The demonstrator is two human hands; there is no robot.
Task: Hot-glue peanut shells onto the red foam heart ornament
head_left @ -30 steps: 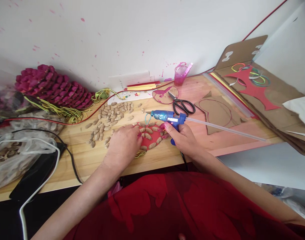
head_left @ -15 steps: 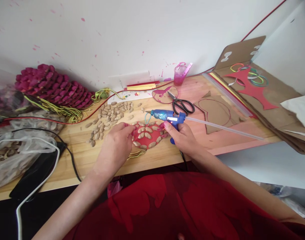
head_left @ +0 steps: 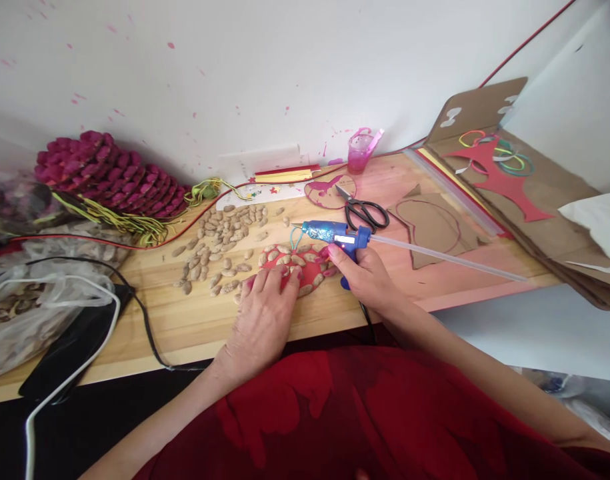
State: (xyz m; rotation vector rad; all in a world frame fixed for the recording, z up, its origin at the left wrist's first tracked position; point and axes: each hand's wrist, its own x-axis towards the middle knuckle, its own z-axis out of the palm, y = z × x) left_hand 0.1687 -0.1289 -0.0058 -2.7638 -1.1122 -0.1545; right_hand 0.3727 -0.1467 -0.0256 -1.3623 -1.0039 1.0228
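In the head view, my right hand [head_left: 369, 277] is wrapped round the handle of a blue hot glue gun [head_left: 329, 232]. Its nozzle points left, and a long clear glue stick [head_left: 449, 257] runs out of its back. My left hand [head_left: 267, 307] lies palm down, its slightly spread fingers resting on a rounded red piece [head_left: 311, 272] edged with peanuts. I see nothing gripped in it. The fingers cover the lower left of the red piece. A light blue loop [head_left: 295, 239] sticks up at its top, and loose peanuts [head_left: 229, 225] are scattered to the left.
Black scissors [head_left: 367, 215] lie behind the glue gun, near a cardboard disc [head_left: 329, 192]. A cup of pink liquid [head_left: 359, 152] stands by the wall. To the right are cut cardboard [head_left: 435, 230] and a cardboard box [head_left: 549, 183]. Bundled magenta pieces [head_left: 109, 173] and plastic bags [head_left: 39, 307] sit left.
My left hand has shifted right and toward me, from the red piece's left edge onto its lower part, with fingers now laid down. My right hand and the glue gun stay nearly still.
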